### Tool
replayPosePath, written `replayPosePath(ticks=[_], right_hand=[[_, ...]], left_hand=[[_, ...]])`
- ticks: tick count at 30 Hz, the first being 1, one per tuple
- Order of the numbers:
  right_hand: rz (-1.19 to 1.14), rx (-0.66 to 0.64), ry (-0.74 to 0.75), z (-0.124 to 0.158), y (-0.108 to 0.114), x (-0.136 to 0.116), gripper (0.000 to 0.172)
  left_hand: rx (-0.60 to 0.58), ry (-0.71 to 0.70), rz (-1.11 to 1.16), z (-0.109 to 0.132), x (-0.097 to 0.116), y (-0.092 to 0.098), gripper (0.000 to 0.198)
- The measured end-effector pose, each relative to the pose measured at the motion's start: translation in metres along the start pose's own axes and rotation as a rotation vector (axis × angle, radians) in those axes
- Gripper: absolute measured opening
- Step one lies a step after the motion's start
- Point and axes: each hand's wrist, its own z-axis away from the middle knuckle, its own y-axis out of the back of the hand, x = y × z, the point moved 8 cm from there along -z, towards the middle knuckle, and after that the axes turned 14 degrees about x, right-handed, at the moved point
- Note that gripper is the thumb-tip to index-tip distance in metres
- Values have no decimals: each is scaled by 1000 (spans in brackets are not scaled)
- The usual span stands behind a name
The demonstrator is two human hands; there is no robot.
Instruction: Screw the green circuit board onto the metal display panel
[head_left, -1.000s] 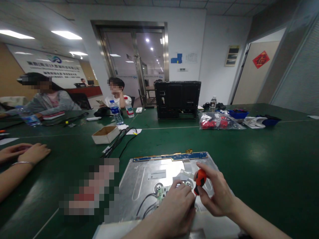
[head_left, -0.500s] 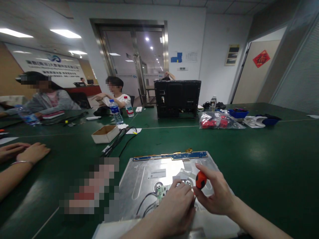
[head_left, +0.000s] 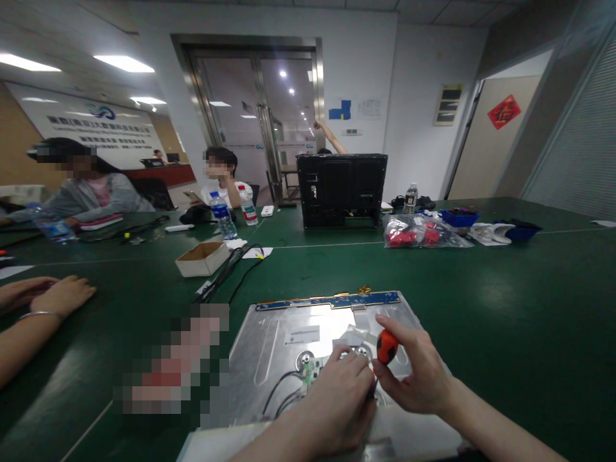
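A silver metal panel (head_left: 269, 346) lies on the green table, with a long blue circuit board (head_left: 337, 300) along its far edge. My right hand (head_left: 418, 366) grips the orange and black handle of a screwdriver (head_left: 387, 347) between thumb and fingers. Just left of it, my left hand (head_left: 344, 391) is closed over the panel beside the screwdriver's lower end; what its fingertips hold is hidden. A small green circuit board (head_left: 314, 369) shows partly under my left hand, and black cables (head_left: 279, 388) run from it.
An open cardboard box (head_left: 202, 260) and black cables (head_left: 231, 273) lie left of the panel. Farther back are bottles (head_left: 222, 217), a black monitor-like unit (head_left: 341, 192) and a plastic bag of red items (head_left: 423, 234). Another person's hands (head_left: 58, 298) rest at the left.
My hands and the screwdriver look nearly unmoved. Behind the black unit a person's arm has stretched upward, and a seated person's hand has risen to the face.
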Motion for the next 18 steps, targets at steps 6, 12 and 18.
replayPosePath(ticks=[6, 12, 18], right_hand=[[-41, -34, 9, -1, -1, -3, 69], [-116, -47, 13, -2, 0, -3, 69], [-88, -22, 19, 0, 1, -3, 65]], left_hand=[[-46, -34, -26, -1, 4, 4, 14], [-47, -51, -33, -1, 3, 4, 19], [-61, -59, -20, 0, 3, 4, 24]])
